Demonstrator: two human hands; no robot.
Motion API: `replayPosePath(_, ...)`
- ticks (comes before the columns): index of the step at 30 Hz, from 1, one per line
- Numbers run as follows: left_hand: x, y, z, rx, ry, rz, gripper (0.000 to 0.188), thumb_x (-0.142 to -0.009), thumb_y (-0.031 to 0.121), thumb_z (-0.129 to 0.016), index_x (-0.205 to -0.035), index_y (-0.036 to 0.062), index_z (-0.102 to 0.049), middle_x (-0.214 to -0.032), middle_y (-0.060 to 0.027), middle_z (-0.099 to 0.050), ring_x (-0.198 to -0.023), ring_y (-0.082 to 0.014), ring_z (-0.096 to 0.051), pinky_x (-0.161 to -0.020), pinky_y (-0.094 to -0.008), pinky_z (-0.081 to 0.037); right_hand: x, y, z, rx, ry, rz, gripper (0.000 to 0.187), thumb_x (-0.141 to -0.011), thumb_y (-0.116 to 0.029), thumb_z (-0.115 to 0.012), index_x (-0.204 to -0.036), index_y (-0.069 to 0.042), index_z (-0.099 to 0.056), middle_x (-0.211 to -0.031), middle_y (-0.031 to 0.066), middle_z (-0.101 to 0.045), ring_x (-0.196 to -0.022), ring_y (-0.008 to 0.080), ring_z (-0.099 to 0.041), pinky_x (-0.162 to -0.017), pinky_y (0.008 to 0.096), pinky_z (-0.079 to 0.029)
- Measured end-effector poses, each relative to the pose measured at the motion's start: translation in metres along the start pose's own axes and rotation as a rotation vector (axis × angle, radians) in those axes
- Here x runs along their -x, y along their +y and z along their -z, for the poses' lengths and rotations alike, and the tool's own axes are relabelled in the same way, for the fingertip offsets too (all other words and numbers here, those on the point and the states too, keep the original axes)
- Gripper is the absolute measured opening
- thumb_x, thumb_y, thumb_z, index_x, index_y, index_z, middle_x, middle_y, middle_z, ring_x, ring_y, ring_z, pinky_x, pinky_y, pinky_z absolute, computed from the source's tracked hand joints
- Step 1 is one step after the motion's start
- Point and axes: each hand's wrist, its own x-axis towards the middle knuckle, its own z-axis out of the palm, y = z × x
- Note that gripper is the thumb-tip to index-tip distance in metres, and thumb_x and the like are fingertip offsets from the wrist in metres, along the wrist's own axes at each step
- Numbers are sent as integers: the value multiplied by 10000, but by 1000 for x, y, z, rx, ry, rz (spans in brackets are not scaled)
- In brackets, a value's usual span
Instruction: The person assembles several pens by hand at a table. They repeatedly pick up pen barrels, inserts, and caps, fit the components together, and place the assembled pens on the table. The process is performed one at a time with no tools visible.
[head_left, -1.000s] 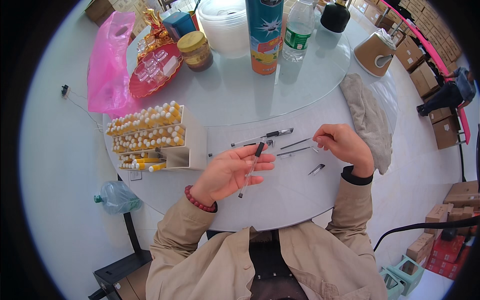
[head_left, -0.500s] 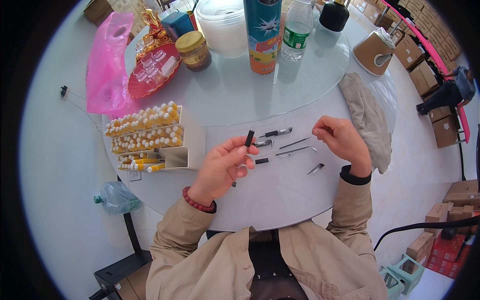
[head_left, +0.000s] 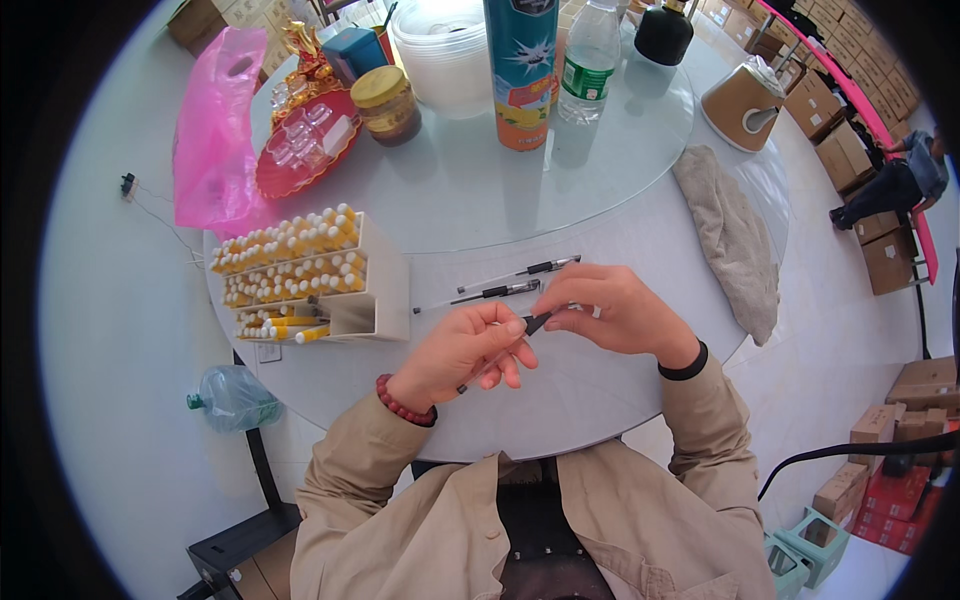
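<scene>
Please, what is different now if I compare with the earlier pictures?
The right hand moved left, to the black end of the pen in the left hand. The left hand, loosely open at first, now pinches the pen, which leans more rightward. The thin refills and loose cap no longer show; perhaps the right hand hides them. Unchanged: two pens on the table, the grey cloth, the white rack.

Left grip (head_left: 455, 350) on clear pen (head_left: 537, 324), right grip (head_left: 625, 312) at its black end, two pens (head_left: 495, 293) beyond
</scene>
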Motion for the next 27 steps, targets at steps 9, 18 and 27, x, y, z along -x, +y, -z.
replayPosePath(9, 1, -6, -11, -257, 165, -580, 285, -995, 124, -553, -1248, -5, -531, -885, -98, -661, -724, -125, -635, -611, -219, -497, 5, 5, -1, -223, 131, -136, 97, -881, -72, -709, -958, -14, -699, -721, 47, -656, -623, 99, -588, -557, 252, -450)
replayPosePath(18, -2, -12, 5, -179, 210, -700, 258, -1033, 235, -509, -1143, 15, -586, -1006, -122, -653, -800, -146, -640, -649, -255, -500, 2, 8, -2, -25, 143, -125, 66, -898, -69, -683, -904, -3, -683, -722, 62, -655, -611, 120, -578, -564, 261, -464)
replayPosePath(27, -4, -8, 3, 33, 83, -411, 209, -1063, 257, -416, -1139, 76, -488, -1140, -176, -646, -1034, -253, -675, -740, -270, -548, 3, 11, 10, 133, 308, -209, 67, -908, -45, -656, -926, 15, -680, -764, 42, -663, -675, 84, -594, -593, 234, -473)
